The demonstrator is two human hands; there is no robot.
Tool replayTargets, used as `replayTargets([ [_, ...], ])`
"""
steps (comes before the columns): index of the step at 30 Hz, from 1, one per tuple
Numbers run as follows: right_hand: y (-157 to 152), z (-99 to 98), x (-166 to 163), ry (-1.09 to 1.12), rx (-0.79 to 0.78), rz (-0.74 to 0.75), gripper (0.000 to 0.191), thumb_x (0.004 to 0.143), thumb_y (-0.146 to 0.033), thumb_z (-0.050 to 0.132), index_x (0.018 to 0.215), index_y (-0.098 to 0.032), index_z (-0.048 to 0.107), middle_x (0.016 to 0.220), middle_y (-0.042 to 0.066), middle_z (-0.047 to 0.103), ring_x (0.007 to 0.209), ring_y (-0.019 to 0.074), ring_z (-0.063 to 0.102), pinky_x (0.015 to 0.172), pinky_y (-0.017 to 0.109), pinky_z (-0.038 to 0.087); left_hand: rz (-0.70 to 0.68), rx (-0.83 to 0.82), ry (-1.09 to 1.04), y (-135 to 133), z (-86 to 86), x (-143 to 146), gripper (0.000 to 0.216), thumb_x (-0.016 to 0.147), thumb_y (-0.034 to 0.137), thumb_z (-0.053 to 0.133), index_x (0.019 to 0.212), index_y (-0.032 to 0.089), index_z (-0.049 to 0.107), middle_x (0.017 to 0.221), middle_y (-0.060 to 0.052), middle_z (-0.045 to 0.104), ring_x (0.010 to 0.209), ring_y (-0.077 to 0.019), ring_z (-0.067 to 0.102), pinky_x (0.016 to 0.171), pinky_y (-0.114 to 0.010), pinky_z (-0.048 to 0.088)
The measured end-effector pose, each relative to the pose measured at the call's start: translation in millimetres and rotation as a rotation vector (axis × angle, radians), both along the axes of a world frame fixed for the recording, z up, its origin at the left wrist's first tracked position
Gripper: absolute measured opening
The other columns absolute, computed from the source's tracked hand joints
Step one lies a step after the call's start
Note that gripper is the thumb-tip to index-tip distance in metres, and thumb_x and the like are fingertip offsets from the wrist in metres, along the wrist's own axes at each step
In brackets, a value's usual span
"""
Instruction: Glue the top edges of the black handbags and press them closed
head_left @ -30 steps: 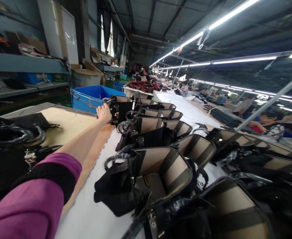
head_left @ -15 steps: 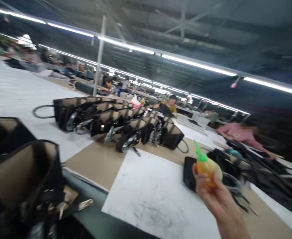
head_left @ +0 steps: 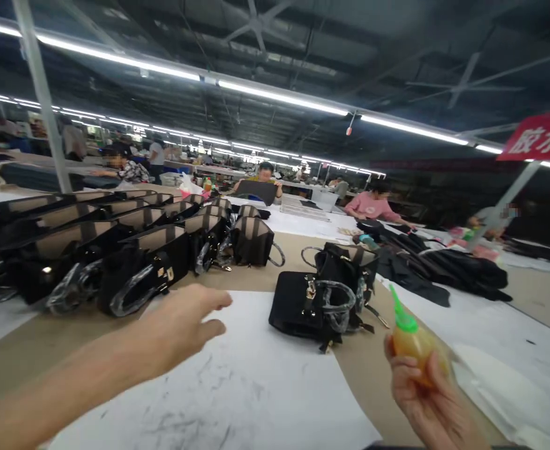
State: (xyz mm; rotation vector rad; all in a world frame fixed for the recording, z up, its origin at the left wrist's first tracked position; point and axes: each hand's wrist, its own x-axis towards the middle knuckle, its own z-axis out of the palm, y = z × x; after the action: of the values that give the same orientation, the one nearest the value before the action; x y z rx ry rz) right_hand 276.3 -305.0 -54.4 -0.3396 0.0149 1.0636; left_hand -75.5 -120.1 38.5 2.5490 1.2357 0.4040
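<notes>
My right hand [head_left: 420, 387] is wrapped round a squeeze bottle [head_left: 413, 344] of amber liquid with a green nozzle pointing up. Stretched out over the white sheet [head_left: 237, 369], my left hand [head_left: 185, 325] is empty, thumb and fingers apart. Between the hands a black handbag [head_left: 294, 303] lies on the sheet's edge, its plastic-wrapped handle and gold-coloured hardware to the right. Another black bag [head_left: 345, 259] stands just behind it. Rows of black handbags [head_left: 148, 269] with open tops and beige insides stand beyond my left hand.
Black fabric pieces [head_left: 434, 256] lie in a heap at the right of the table. A person in yellow [head_left: 259, 184] holds a dark panel across the table, and a person in pink [head_left: 373, 206] leans over the fabric. A metal post [head_left: 43, 94] rises at left.
The view has swung to the right, bringing the lying handbag fully into sight. My left hand has come in from the left. The bottle is still in my right hand.
</notes>
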Motion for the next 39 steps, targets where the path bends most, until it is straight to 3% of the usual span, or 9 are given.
replayTargets([
  [1,-4,-5.7,6,0.010,-0.008,-0.016,0.085,0.060,0.008,0.073,0.130,-0.021,0.034,0.115,0.010,0.047,0.067,0.0053,0.053,0.056,0.015,0.054,-0.086,-0.029,0.093,3,-9.4,32,0.034,0.073,0.024,0.060,0.107,0.024,0.058,0.110,-0.005,0.060,0.104,-0.0235,0.054,0.089,-0.036,0.042],
  [3,-12,-14.7,16,0.031,-0.026,-0.035,0.085,0.061,0.007,0.073,0.131,-0.020,0.033,0.115,0.011,0.047,0.066,0.0054,0.052,0.056,0.015,0.054,-0.215,0.091,0.184,12,-34.9,95,0.047,0.070,0.021,0.061,0.116,0.020,0.051,0.118,-0.009,0.055,0.111,-0.0259,0.049,0.092,-0.038,0.039],
  [6,-18,-22.0,26,0.047,-0.051,-0.069,0.083,0.061,0.004,0.074,0.131,-0.018,0.034,0.113,0.011,0.047,0.064,0.0056,0.051,0.053,0.015,0.054,-0.259,0.132,0.202,32,-81.6,168,0.076,0.065,0.028,0.067,0.131,0.017,0.032,0.136,-0.015,0.036,0.120,-0.0304,0.037,0.095,-0.042,0.035],
  [9,-19,-25.4,32,0.061,-0.071,-0.089,0.080,0.063,0.003,0.074,0.130,-0.019,0.037,0.114,0.011,0.046,0.063,0.0057,0.051,0.052,0.016,0.054,-0.304,0.123,0.235,49,-119.6,199,0.076,0.065,0.030,0.066,0.131,0.019,0.031,0.133,-0.015,0.036,0.114,-0.0311,0.043,0.087,-0.042,0.042],
  [13,-12,-32.1,32,0.084,-0.113,-0.085,0.078,0.063,0.001,0.074,0.129,-0.020,0.037,0.115,0.011,0.045,0.063,0.0059,0.051,0.053,0.017,0.054,-0.373,0.150,0.253,58,-140.7,201,0.051,0.073,0.020,0.054,0.122,0.021,0.038,0.117,-0.012,0.047,0.099,-0.0269,0.053,0.076,-0.038,0.047],
  [20,1,-35.4,22,0.111,-0.107,-0.040,0.083,0.064,0.000,0.074,0.132,-0.017,0.031,0.113,0.012,0.047,0.063,0.0069,0.052,0.052,0.017,0.054,-0.309,0.240,0.158,61,-138.6,204,0.023,0.084,0.012,0.037,0.104,0.015,0.048,0.097,-0.011,0.057,0.088,-0.0230,0.058,0.073,-0.034,0.047],
  [27,-6,-23.8,17,0.110,-0.041,-0.016,0.075,0.070,-0.002,0.070,0.132,-0.022,0.033,0.113,0.010,0.047,0.066,0.0078,0.052,0.055,0.020,0.056,0.024,0.303,-0.166,95,-99.3,197,0.024,0.088,0.016,0.032,0.093,0.018,0.055,0.074,-0.008,0.064,0.072,-0.0216,0.062,0.066,-0.030,0.044],
  [35,8,-17.1,8,0.170,-0.019,0.087,0.075,0.064,-0.003,0.076,0.125,-0.025,0.038,0.103,0.005,0.053,0.060,0.0053,0.050,0.050,0.015,0.051,0.166,0.328,-0.653,104,-82.4,130,0.033,0.089,0.031,0.030,0.101,0.015,0.057,0.088,-0.005,0.065,0.082,-0.0155,0.060,0.074,-0.022,0.044],
  [39,20,-3.8,2,0.128,-0.021,0.143,0.075,0.061,-0.001,0.077,0.123,-0.025,0.040,0.105,0.007,0.054,0.057,0.0051,0.049,0.049,0.016,0.050,0.246,0.074,-0.852,98,-89.1,89,0.041,0.092,0.040,0.025,0.107,0.013,0.053,0.096,-0.004,0.063,0.088,-0.0167,0.058,0.075,-0.025,0.047],
])
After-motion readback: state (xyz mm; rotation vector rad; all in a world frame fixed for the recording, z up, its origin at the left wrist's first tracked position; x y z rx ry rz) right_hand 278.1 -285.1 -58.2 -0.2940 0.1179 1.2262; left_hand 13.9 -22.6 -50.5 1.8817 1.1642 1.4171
